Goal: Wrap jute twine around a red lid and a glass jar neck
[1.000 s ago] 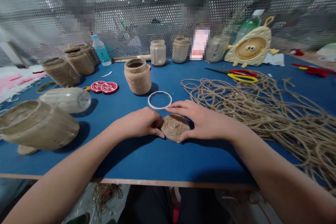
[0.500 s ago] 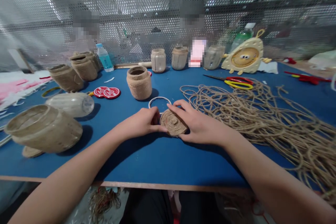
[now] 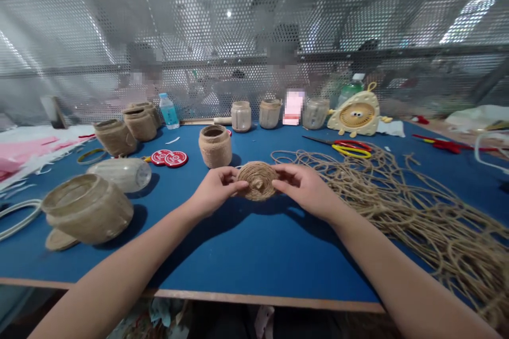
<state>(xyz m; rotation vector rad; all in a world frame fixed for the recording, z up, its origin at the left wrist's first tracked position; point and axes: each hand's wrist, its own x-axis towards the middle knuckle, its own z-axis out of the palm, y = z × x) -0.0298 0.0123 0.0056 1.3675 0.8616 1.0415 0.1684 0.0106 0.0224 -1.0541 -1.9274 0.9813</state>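
Note:
A round coil of twine (image 3: 258,182), wound into a flat spiral with a small knob at its centre, is held up between both hands. My left hand (image 3: 217,188) pinches its left edge, thumb in front and fingers behind. On the opposite edge my right hand (image 3: 304,188) grips it the same way. Just beyond stands a twine-wrapped jar (image 3: 215,148), upright with its mouth open. The tape roll behind the coil is almost wholly hidden. To the right of my right hand spreads a tangled heap of twine (image 3: 382,206).
On the blue table (image 3: 238,259) lie scissors (image 3: 350,148), red lids (image 3: 175,158), a tipped clear jar (image 3: 123,174) and a large tan jar (image 3: 87,209). Along the back are glass jars (image 3: 240,116), a water bottle (image 3: 169,112) and a cheese-shaped fan (image 3: 356,115) before a perforated metal screen (image 3: 199,37).
The coil has been lifted and tilted so its spiral face turns toward me. Both hands now hold it at opposite sides. The camera view has tipped upward.

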